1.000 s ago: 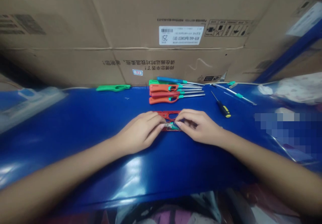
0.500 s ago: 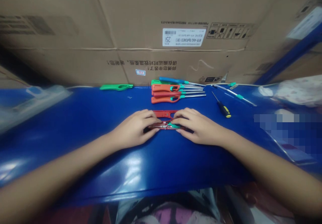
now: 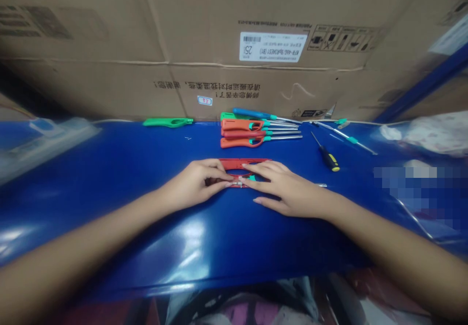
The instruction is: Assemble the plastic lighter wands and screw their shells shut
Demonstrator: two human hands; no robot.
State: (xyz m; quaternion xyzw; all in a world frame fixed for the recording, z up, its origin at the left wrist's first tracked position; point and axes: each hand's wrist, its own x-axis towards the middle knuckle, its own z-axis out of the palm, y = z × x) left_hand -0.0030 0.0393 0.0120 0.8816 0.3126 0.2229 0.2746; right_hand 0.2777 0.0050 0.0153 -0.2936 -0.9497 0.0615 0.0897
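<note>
A red lighter shell lies open on the blue table between my hands, with a small metal and teal part inside it. My left hand is closed, its fingertips pinching the left end of that inner part. The fingers of my right hand are stretched out flat over the shell's right half, pressing on it. Much of the shell is hidden under both hands.
Several finished orange, blue and green long-nosed lighters lie in a row behind the shell. A green shell half lies at the back left, a yellow-handled screwdriver to the right, metal tubes beyond it. A large cardboard box walls the back.
My right hand has gone from curled, pinching fingers to flat, stretched ones and slid slightly right. My left hand has stayed pinching at the shell. The camera has tilted a little.
</note>
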